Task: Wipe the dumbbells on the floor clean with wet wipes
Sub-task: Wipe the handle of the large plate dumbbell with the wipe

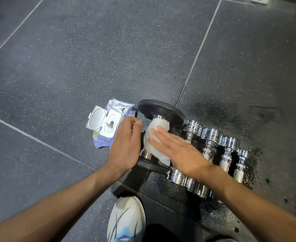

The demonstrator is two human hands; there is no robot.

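Right hand (177,151) lies flat, grip open, pressing the wet wipe (156,138) onto the big black dumbbell (159,110) on the floor (74,58). Left hand (126,145), fingers curled loosely, steadies it at nine o'clock; chrome dumbbells (211,142) line up at three o'clock.

Head camera looks steeply down, close above the floor (74,58).

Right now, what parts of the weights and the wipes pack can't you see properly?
All in the head view:
- Handle of the big black dumbbell: covered by the white wipe and the right hand.
- Its near plate: mostly hidden under the left hand and both wrists.
- Near ends of the chrome dumbbells: partly behind the right forearm.
- Printing on the wipes pack: too small to read.
- White shoe: cut off by the bottom edge.
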